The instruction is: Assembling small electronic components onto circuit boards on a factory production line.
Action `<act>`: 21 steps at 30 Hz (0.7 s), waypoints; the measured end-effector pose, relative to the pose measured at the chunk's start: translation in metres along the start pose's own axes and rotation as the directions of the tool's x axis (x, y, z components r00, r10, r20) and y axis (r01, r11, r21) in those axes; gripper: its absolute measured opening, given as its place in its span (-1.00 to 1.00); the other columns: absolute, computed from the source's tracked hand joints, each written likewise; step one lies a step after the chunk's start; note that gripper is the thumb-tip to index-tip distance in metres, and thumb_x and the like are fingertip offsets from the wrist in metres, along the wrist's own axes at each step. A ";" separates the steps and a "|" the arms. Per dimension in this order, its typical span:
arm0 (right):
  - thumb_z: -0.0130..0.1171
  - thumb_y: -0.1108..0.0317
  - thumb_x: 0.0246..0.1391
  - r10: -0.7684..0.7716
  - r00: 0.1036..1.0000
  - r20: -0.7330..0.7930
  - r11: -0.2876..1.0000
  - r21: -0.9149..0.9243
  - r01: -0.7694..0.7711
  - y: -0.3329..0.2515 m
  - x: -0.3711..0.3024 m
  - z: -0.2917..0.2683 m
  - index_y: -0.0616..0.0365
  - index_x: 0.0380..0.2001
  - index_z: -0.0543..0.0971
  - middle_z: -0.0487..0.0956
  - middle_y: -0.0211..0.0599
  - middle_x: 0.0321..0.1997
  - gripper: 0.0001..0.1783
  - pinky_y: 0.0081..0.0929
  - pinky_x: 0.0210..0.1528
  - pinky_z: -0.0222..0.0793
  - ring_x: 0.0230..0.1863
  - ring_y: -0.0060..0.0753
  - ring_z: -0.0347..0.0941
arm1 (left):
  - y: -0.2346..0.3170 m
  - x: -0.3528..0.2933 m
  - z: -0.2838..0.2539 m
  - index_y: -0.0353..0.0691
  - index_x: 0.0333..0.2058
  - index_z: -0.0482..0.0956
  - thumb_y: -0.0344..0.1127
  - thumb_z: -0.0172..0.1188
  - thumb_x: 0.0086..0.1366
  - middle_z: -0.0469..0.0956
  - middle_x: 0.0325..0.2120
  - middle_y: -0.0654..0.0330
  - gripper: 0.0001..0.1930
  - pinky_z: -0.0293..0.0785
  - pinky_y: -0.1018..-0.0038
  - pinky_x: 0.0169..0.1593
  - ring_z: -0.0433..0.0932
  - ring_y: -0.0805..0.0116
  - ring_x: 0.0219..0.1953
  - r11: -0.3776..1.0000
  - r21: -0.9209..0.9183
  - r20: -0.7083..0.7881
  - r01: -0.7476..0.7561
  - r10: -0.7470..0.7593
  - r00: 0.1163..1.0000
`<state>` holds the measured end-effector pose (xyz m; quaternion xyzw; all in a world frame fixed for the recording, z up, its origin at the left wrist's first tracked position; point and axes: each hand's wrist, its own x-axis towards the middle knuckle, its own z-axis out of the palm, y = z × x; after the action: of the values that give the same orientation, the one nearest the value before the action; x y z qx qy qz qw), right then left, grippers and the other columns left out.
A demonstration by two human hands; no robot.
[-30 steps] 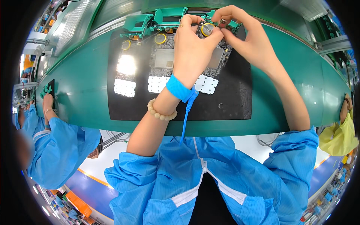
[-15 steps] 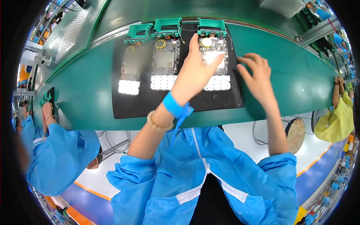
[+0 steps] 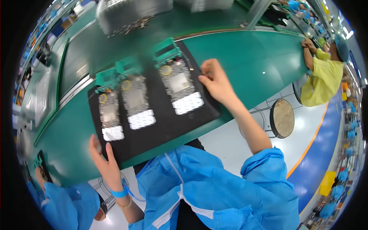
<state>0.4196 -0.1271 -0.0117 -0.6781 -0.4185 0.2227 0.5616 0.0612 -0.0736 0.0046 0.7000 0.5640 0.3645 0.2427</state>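
Blue-banded left hand (image 3: 107, 166): is spreading thumb and fingers apart at the mat's left edge, just below the nearest board; holding nothing visible; contact with the mat cannot be told.
Left circuit board (image 3: 109, 112): is lying flat on the mat, a green holder (image 3: 105, 79) standing at its far end.
Middle circuit board (image 3: 135, 96): is lying beside it, likewise joined to a green frame (image 3: 127, 66).
Right circuit board (image 3: 178, 82): is lying apart from the other two, near the right hand (image 3: 216, 84).
Right hand, state: is curling its fingers beside the mat's right edge; blur is hiding whether they are pinching anything.
Handling, judged: boards probably light, stiff and fragile; best taken by their long edges, clear of components and of the white perforated panels (image 3: 188, 103).
Black mat (image 3: 161, 132): is carrying all three boards; seemingly thin.
Desk (image 3: 237, 57): is showing a smooth green top.
Room, left: a co-worker in blue (image 3: 71, 201) is sitting along the desk.
Room, right: a round stool (image 3: 282, 118) is standing on pale floor; a person in yellow (image 3: 324, 76) is working beyond.
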 end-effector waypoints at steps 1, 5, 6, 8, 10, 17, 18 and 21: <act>0.12 0.59 -0.06 -0.098 0.995 0.025 0.995 -0.014 0.099 0.012 0.005 -0.033 0.12 -0.21 0.30 0.39 -0.35 -0.35 -0.67 -0.52 -0.33 0.34 -0.40 -0.52 0.37 | 0.007 0.000 0.005 -0.28 0.14 0.25 -0.37 0.02 0.28 0.37 0.04 0.05 -0.55 0.27 0.34 0.07 0.36 0.22 0.01 0.999 -0.031 0.138 -0.015 0.019 0.990; 0.08 0.61 -0.07 0.076 0.989 -0.124 0.979 -0.179 -0.098 0.053 0.021 -0.176 0.11 -0.22 0.33 0.44 -0.33 -0.35 -0.69 -0.58 -0.32 0.32 -0.33 -0.53 0.36 | 0.093 -0.014 0.062 -0.29 0.15 0.22 -0.43 0.14 0.15 0.34 0.08 0.04 -0.43 0.40 0.34 0.00 0.40 0.18 0.02 0.953 -0.302 0.530 -0.023 0.188 0.827; 0.09 0.60 -0.07 0.180 0.956 -0.231 0.961 -0.167 -0.221 0.056 0.026 -0.208 0.09 -0.20 0.34 0.47 -0.27 -0.32 -0.67 -0.54 -0.30 0.32 -0.32 -0.50 0.37 | 0.114 -0.014 0.085 -0.28 0.16 0.20 -0.40 0.19 0.15 0.28 0.12 0.01 -0.40 0.38 0.33 0.04 0.37 0.14 0.07 0.931 -0.360 0.602 -0.055 0.277 0.749; 0.09 0.60 -0.09 0.199 0.919 -0.342 0.906 -0.292 -0.305 0.099 0.039 -0.304 0.07 -0.16 0.35 0.50 -0.18 -0.28 -0.63 -0.47 -0.27 0.33 -0.29 -0.42 0.40 | 0.145 -0.027 0.150 -0.27 0.21 0.10 -0.22 0.17 0.22 0.21 0.14 -0.16 -0.35 0.26 0.24 0.16 0.24 0.02 0.18 0.851 -0.525 0.662 -0.002 0.410 0.628; 0.08 0.64 -0.10 0.223 0.860 -0.458 0.899 -0.245 -0.364 0.138 0.059 -0.376 0.05 -0.15 0.38 0.54 -0.14 -0.32 -0.60 -0.51 -0.35 0.34 -0.36 -0.43 0.44 | 0.188 -0.037 0.209 -0.36 0.21 -0.04 -0.15 0.16 0.22 0.17 0.14 -0.24 -0.25 0.20 0.24 0.19 0.21 -0.03 0.20 0.732 -0.642 0.696 0.227 0.433 0.573; 0.05 0.42 -0.12 -0.063 0.822 -0.566 0.366 -0.780 -0.508 0.220 0.113 -0.523 0.06 -0.07 0.45 0.56 -0.10 -0.14 -0.57 -0.29 -0.07 0.38 -0.10 -0.17 0.49 | 0.277 -0.067 0.350 -0.46 0.15 0.00 -0.11 0.23 0.13 0.20 0.08 -0.23 -0.20 0.17 0.29 0.21 0.24 -0.05 0.15 0.544 -0.812 0.531 0.212 0.539 0.653; 0.03 0.41 -0.12 -0.193 0.781 -0.594 0.425 -0.768 -0.479 0.217 0.108 -0.541 0.10 -0.05 0.45 0.51 -0.10 -0.04 -0.56 -0.28 0.02 0.32 0.00 -0.11 0.44 | 0.284 -0.071 0.362 -0.46 0.13 0.03 -0.15 0.24 0.11 0.23 0.03 -0.22 -0.23 0.18 0.29 0.19 0.26 -0.04 0.12 0.490 -0.862 0.435 0.132 0.579 0.690; -0.04 0.54 -0.17 -0.674 0.607 -0.422 0.454 -0.884 -0.111 0.180 0.107 -0.545 0.29 -0.08 0.46 0.49 -0.08 -0.02 -0.54 -0.33 0.13 0.24 0.04 -0.12 0.40 | 0.274 -0.074 0.378 -0.47 0.13 0.02 -0.08 0.23 0.11 0.11 0.10 -0.38 -0.20 0.06 0.25 0.26 0.12 -0.19 0.20 0.514 -0.849 0.465 0.122 0.618 0.633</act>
<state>0.9559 -0.3568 -0.0171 -0.7951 -0.3243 -0.4145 0.3013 0.5182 -0.1858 -0.0397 0.6638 0.0581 0.3062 0.6799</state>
